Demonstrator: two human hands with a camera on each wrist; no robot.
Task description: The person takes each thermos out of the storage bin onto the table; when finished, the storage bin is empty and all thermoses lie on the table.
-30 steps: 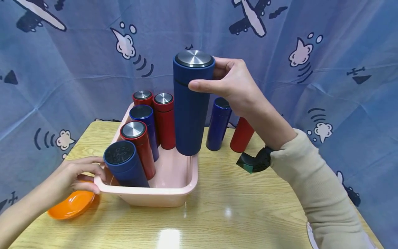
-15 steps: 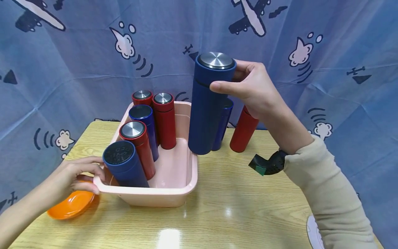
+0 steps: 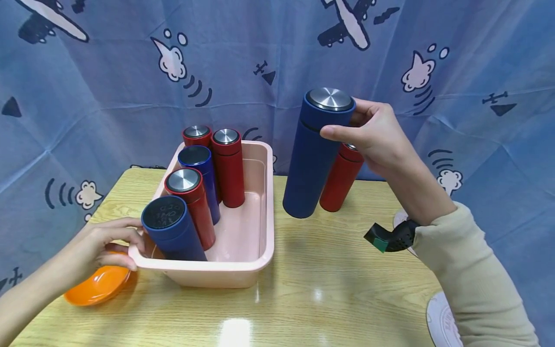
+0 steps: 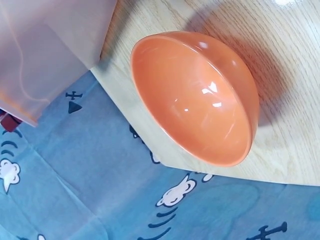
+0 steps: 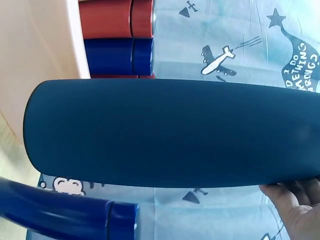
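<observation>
Nearest the wearer, the left hand (image 3: 101,246) grips the near left corner of the pink tub (image 3: 264,193), fingers curled over its rim; an orange bowl (image 3: 97,284) sits on the surface (image 3: 303,289) just beside and partly under that hand. Inside the tub stand five flasks in two colours: the blue flask at the front (image 3: 171,229), a red one, a blue one and two red ones behind. Further out, the right hand (image 3: 373,132) clamps the upper part of the dark blue flask (image 3: 314,154), held upright in the air outside the tub (its base just above the surface). A red flask (image 3: 340,178) stands behind it. Judged progress: at least one flask out, one in transit, five left in the tub
</observation>
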